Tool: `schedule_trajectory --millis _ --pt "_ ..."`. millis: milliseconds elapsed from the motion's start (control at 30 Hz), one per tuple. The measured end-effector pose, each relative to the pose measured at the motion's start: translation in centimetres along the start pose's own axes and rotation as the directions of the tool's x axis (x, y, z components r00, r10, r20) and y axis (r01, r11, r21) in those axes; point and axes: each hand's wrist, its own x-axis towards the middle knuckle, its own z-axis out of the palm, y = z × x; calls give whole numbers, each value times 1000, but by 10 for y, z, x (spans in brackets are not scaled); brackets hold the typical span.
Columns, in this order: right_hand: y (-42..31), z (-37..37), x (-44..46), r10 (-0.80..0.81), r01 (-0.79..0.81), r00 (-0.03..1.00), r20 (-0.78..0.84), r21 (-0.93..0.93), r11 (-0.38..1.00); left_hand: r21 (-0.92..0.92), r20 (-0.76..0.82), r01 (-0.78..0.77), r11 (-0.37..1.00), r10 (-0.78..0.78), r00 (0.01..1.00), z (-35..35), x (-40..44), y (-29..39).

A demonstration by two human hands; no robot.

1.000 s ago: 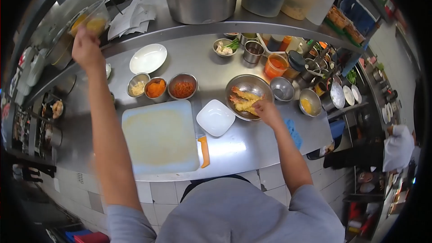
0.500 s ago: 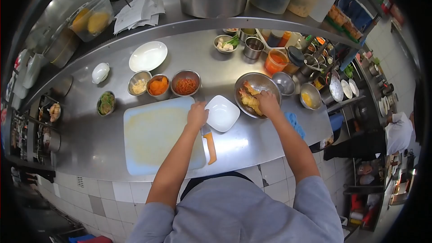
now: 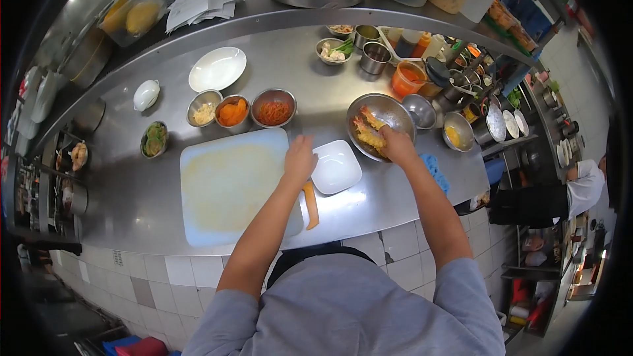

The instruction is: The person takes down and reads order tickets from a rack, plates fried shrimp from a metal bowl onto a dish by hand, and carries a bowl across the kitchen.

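My left hand (image 3: 301, 158) is at the left edge of a square white dish (image 3: 336, 167), between it and the cutting board (image 3: 231, 188); what its fingers hold, if anything, is hidden. Beneath that wrist lies a knife with an orange handle (image 3: 310, 206). My right hand (image 3: 397, 144) reaches into a large steel bowl (image 3: 395, 115), its fingers closed on the battered fried shrimp (image 3: 369, 134). The shrimp rest in the bowl with their reddish tails toward its far side.
Behind the board stand small bowls of pale bits (image 3: 204, 113), orange pieces (image 3: 232, 112) and red strands (image 3: 272, 112). An oval white plate (image 3: 217, 69) lies farther back. Right of the steel bowl are a blue cloth (image 3: 433, 173) and a yellow-filled bowl (image 3: 455, 136). A person (image 3: 585, 188) stands far right.
My left hand has come down from the upper-left shelf containers to the white dish, which now sits slightly farther right. My right hand stays in the steel bowl at the shrimp.
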Motion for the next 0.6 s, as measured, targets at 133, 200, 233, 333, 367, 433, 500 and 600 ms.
schedule_trajectory --millis 133,200,233,333,367,433,500,600 --pt "-2 1 -4 55 -55 998 6 1 998 11 119 -177 984 175 977 32 31 0" --pt "-5 -1 -7 92 -92 996 12 0 996 -28 200 -199 980 200 959 46 38 3" --pt "-6 -2 -11 90 -89 996 -14 38 995 -25 207 -208 978 209 956 49 39 5" --pt "-9 -1 -17 112 -106 992 -54 111 988 -15 233 -209 978 207 950 62 42 11" --pt "-8 1 -19 125 -115 990 -64 143 983 -51 202 -163 985 170 965 67 41 8" --pt "-4 7 -24 124 -110 988 -88 154 982 -88 188 -122 989 137 973 72 39 7" --pt "1 11 -29 115 -96 987 -114 166 981 -30 197 -88 996 92 976 70 40 8" --pt "5 14 -33 108 -78 984 -144 200 977 -14 218 -129 992 129 967 71 43 6"
